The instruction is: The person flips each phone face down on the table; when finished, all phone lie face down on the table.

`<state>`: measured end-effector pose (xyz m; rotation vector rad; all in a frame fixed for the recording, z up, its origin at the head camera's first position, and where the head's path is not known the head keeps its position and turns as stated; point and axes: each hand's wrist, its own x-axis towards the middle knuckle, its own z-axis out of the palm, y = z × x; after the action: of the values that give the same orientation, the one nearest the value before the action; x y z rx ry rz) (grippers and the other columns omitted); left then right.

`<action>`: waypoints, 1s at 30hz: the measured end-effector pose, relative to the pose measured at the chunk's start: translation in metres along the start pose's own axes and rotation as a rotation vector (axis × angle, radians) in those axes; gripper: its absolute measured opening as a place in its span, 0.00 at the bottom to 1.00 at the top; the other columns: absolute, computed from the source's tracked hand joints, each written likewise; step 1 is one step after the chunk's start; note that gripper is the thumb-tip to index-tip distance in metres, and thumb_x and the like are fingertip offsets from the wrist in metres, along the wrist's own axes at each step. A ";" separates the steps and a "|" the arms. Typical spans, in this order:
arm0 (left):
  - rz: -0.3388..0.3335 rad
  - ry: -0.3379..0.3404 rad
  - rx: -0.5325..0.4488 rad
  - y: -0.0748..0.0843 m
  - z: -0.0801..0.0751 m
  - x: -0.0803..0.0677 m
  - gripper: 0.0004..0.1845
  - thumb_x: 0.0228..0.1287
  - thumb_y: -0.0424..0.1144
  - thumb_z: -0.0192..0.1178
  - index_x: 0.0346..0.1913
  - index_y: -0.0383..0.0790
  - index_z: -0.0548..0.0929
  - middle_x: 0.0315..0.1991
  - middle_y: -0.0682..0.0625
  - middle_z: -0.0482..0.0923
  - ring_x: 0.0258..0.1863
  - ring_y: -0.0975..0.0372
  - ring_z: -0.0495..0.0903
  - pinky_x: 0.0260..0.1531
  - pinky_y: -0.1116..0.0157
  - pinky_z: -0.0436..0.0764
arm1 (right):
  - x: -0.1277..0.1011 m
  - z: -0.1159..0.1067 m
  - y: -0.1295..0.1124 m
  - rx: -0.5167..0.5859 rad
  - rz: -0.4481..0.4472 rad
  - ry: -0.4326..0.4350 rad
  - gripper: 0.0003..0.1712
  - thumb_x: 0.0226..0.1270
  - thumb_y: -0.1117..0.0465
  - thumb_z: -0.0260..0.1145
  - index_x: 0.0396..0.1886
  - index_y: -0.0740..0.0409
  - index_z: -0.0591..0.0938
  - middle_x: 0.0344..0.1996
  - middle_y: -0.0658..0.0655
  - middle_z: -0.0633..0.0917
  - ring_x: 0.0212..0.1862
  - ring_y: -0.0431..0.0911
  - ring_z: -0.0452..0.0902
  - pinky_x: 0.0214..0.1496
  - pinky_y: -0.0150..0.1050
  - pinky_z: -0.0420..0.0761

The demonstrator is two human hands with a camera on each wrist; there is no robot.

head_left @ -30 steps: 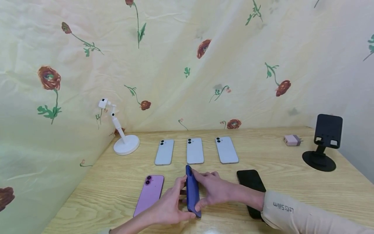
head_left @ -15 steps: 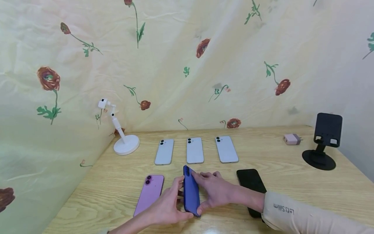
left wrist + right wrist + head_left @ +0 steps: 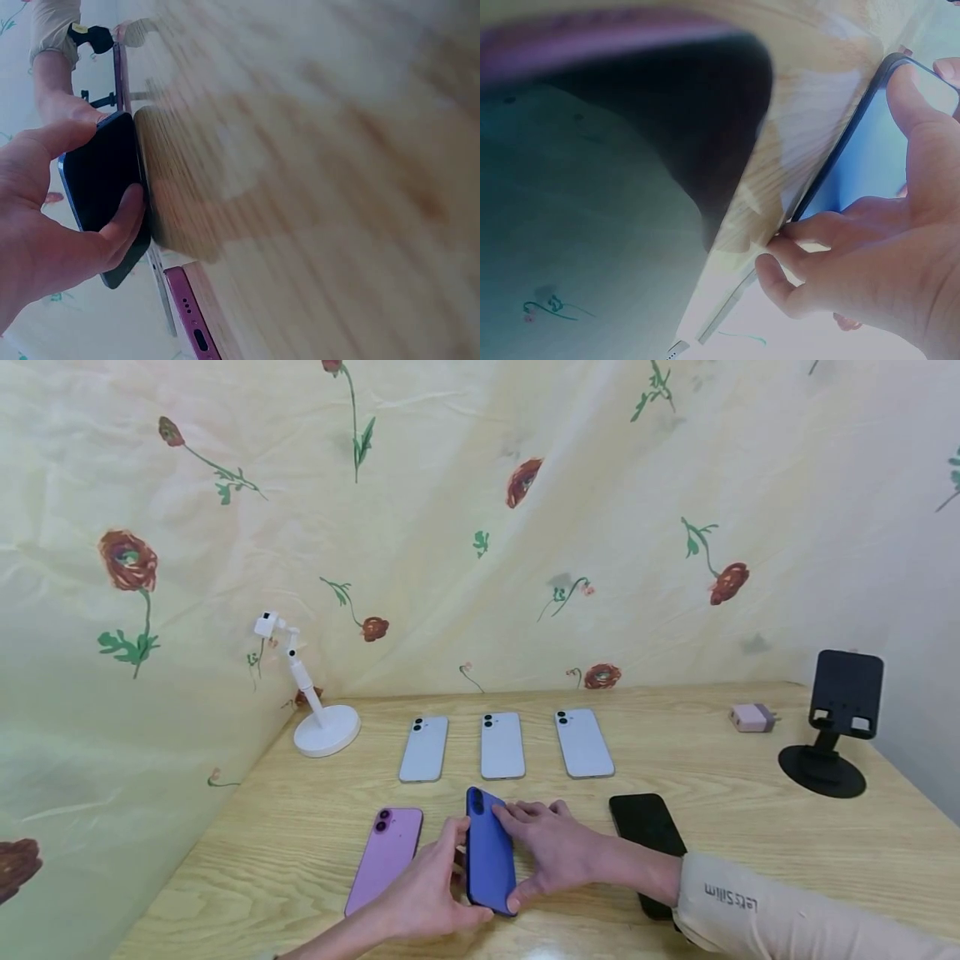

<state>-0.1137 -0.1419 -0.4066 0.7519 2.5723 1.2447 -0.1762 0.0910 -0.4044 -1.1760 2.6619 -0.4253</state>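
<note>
A blue smartphone [image 3: 491,864] is tilted above the wooden table in the head view, its blue back turned up and to the right. My left hand [image 3: 427,892] holds its left side, with the thumb at the near end and fingers reaching under. In the left wrist view the dark screen side of the blue smartphone [image 3: 97,176] faces my left hand [image 3: 45,210]. On the other side, my right hand [image 3: 558,852] grips the right long edge, thumb at the near corner and fingers near the far end. The right wrist view shows my right hand [image 3: 877,255] against the blue back.
A purple smartphone [image 3: 390,852] lies back up to the left. A smartphone with a black screen [image 3: 651,822] lies right, partly under my right forearm. Three white smartphones, one in the middle [image 3: 502,747], line the back. A white stand [image 3: 327,731], pink charger [image 3: 750,718] and black phone stand [image 3: 843,697] stand farther out.
The blue smartphone has turned from nearly upright on its long edge to a flatter tilt leftward, showing more of its back. Both hands keep their hold and barely move.
</note>
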 end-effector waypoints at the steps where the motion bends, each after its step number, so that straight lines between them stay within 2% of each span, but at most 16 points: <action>1: 0.000 0.002 0.004 0.000 0.000 0.000 0.51 0.53 0.41 0.78 0.72 0.32 0.55 0.55 0.44 0.73 0.42 0.67 0.79 0.39 0.69 0.80 | 0.000 0.000 0.000 -0.001 0.002 -0.002 0.68 0.46 0.26 0.73 0.77 0.62 0.61 0.71 0.67 0.67 0.70 0.63 0.60 0.59 0.64 0.62; 5: -0.007 0.006 0.005 -0.001 0.002 0.000 0.50 0.52 0.39 0.78 0.71 0.31 0.56 0.50 0.48 0.73 0.39 0.69 0.78 0.37 0.69 0.79 | -0.001 -0.001 0.000 0.003 0.018 -0.016 0.67 0.46 0.25 0.73 0.77 0.62 0.62 0.71 0.68 0.66 0.70 0.64 0.59 0.61 0.66 0.62; 11: -0.027 0.013 -0.005 0.000 0.005 0.000 0.53 0.51 0.38 0.78 0.73 0.32 0.53 0.48 0.48 0.73 0.36 0.69 0.78 0.35 0.69 0.79 | -0.003 -0.002 0.002 0.010 0.041 -0.025 0.67 0.46 0.25 0.72 0.77 0.60 0.63 0.71 0.68 0.66 0.71 0.64 0.58 0.62 0.67 0.61; 18: -0.041 0.005 0.048 0.001 0.005 0.000 0.52 0.51 0.42 0.78 0.74 0.34 0.56 0.47 0.49 0.74 0.38 0.68 0.78 0.36 0.68 0.78 | -0.003 -0.003 0.002 0.005 0.036 -0.030 0.66 0.47 0.25 0.72 0.77 0.60 0.63 0.72 0.68 0.66 0.71 0.63 0.58 0.61 0.66 0.61; 23: -0.065 0.016 0.153 0.002 0.006 0.000 0.53 0.50 0.48 0.78 0.74 0.35 0.58 0.56 0.43 0.75 0.49 0.57 0.78 0.44 0.61 0.78 | -0.004 -0.003 0.002 0.001 0.034 -0.032 0.65 0.47 0.25 0.72 0.77 0.60 0.63 0.72 0.68 0.66 0.72 0.63 0.57 0.61 0.66 0.61; 26: -0.098 0.013 0.200 0.004 0.006 0.000 0.54 0.49 0.50 0.78 0.74 0.36 0.60 0.64 0.38 0.71 0.58 0.48 0.75 0.50 0.53 0.77 | -0.005 -0.003 0.002 0.001 0.029 -0.035 0.65 0.48 0.25 0.72 0.77 0.60 0.64 0.72 0.68 0.65 0.72 0.63 0.57 0.61 0.66 0.61; 30: -0.139 -0.006 0.230 0.005 0.007 0.002 0.55 0.48 0.52 0.79 0.75 0.36 0.60 0.66 0.37 0.70 0.61 0.43 0.72 0.52 0.46 0.75 | -0.005 -0.004 0.002 -0.003 0.031 -0.039 0.65 0.48 0.25 0.72 0.76 0.60 0.64 0.72 0.68 0.65 0.72 0.63 0.57 0.61 0.66 0.61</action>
<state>-0.1106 -0.1337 -0.4067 0.6020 2.7410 0.9159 -0.1753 0.0964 -0.4011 -1.1311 2.6442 -0.3895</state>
